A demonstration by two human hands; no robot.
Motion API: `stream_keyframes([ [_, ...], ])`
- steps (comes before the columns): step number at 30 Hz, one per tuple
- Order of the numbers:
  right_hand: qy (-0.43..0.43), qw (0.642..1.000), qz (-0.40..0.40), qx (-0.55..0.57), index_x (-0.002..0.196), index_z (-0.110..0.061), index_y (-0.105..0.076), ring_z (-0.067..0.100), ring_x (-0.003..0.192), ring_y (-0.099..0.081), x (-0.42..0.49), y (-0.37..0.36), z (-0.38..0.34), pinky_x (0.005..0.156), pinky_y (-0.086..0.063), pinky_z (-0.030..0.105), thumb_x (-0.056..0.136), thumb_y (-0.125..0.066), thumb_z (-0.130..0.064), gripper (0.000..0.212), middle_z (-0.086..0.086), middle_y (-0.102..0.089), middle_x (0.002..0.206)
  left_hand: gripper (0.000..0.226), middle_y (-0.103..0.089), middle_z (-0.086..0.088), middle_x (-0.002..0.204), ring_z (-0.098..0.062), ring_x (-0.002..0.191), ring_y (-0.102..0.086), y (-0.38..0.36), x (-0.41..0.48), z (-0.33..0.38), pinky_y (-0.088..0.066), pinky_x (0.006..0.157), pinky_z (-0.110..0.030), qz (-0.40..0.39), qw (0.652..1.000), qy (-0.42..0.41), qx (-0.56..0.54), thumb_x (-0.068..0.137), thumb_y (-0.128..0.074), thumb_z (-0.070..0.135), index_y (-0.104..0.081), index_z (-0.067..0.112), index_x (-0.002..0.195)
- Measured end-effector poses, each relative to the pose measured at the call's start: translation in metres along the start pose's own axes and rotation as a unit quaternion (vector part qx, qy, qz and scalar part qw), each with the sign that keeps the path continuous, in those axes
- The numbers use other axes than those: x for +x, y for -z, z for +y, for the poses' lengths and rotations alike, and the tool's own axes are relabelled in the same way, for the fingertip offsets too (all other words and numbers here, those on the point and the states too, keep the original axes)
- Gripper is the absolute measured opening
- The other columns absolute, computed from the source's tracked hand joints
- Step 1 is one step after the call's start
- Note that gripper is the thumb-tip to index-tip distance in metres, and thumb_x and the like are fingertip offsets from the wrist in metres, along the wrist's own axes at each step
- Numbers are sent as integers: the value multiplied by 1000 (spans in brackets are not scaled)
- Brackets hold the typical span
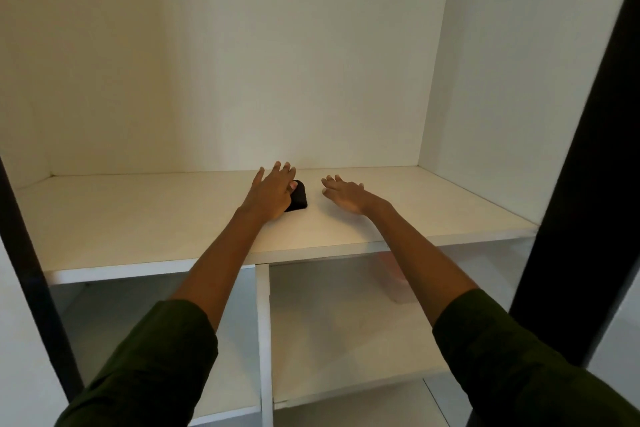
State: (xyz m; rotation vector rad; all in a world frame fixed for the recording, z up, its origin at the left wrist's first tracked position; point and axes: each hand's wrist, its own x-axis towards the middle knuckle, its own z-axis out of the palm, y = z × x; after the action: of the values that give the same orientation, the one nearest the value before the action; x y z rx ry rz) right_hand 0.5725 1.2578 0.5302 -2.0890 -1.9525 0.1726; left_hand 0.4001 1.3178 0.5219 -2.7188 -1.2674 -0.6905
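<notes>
Hands reach deep into a white laminate wardrobe shelf (138, 218) in the head view: the left hand (273, 189) lies over a small black folded bundle (300, 200) near the shelf's back edge at mid-width, grip unclosed, fingers spread straight and the thumb resting on top, while the right hand (346, 196) sits just beside it, grip slack, holding nothing. Settling the bundle well, I judge, means pressing it flat with the left palm, square to the back edge, the right hand steadying its free side.
</notes>
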Motion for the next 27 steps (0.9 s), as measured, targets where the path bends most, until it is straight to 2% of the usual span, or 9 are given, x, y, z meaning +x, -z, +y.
stream_keyframes([
  [4,25,990,142,4,129,-13,-55,29,123,-51,-14,8,18,109,-25,49,102,-28,-26,41,10,-57,133,45,-26,-10,157,-23,148,-15,-7,4,53,-8,120,-37,60,997,-51,-20,103,-24,17,-29,7,147],
  [7,82,945,317,20,91,-8,-67,27,78,-64,-33,13,40,78,-46,36,97,-40,-21,31,10,-71,83,37,-61,-11,131,-28,128,-51,-13,-3,105,-28,113,-37,166,983,-60,-50,99,-34,17,-58,9,127],
  [8,100,929,356,31,83,-7,-65,24,68,-60,-43,15,48,65,-44,31,95,-41,-20,30,9,-68,74,33,-70,-10,112,-28,107,-64,-16,-10,122,-41,102,-37,224,971,-58,-57,96,-38,16,-67,10,112],
  [10,127,901,411,56,75,-6,-61,17,59,-51,-68,16,68,53,-34,21,92,-41,-19,29,6,-62,66,29,-73,-6,82,-22,73,-66,-27,-27,153,-49,70,-32,309,946,-71,-75,88,-44,17,-71,10,88],
  [13,160,871,462,53,69,-5,-58,14,54,-45,-104,12,98,50,-28,16,88,-40,-17,29,5,-57,60,19,-64,-6,65,-19,58,-55,-53,-47,186,-44,53,-31,347,923,-135,-100,81,-52,16,-67,8,72],
  [16,194,849,492,8,63,-3,-58,14,50,-45,-128,-1,129,52,-25,15,85,-45,-11,27,6,-55,55,17,-57,-7,56,-19,51,-47,-81,-57,209,-35,50,-30,359,904,-216,-85,77,-57,14,-62,7,63],
  [23,244,835,492,-40,55,-4,-59,17,45,-46,-151,-38,178,46,-32,22,82,-51,-10,28,8,-55,51,16,-61,-6,60,-18,53,-53,-152,-65,227,-33,58,-23,273,914,-286,-87,76,-59,17,-66,9,66],
  [25,241,852,463,-28,56,-5,-59,15,48,-47,-154,-54,186,55,-25,13,81,-53,-10,27,6,-56,52,14,-65,-5,66,-18,59,-58,-173,-64,231,-34,60,-18,177,955,-194,-137,78,-60,19,-67,9,71],
  [27,194,886,422,2,59,-6,-62,15,50,-51,-151,-72,199,60,-24,8,80,-51,-12,25,6,-58,54,16,-70,-8,85,-23,80,-66,-191,-62,232,-43,68,-21,46,972,-2,-232,84,-59,18,-70,6,84],
])
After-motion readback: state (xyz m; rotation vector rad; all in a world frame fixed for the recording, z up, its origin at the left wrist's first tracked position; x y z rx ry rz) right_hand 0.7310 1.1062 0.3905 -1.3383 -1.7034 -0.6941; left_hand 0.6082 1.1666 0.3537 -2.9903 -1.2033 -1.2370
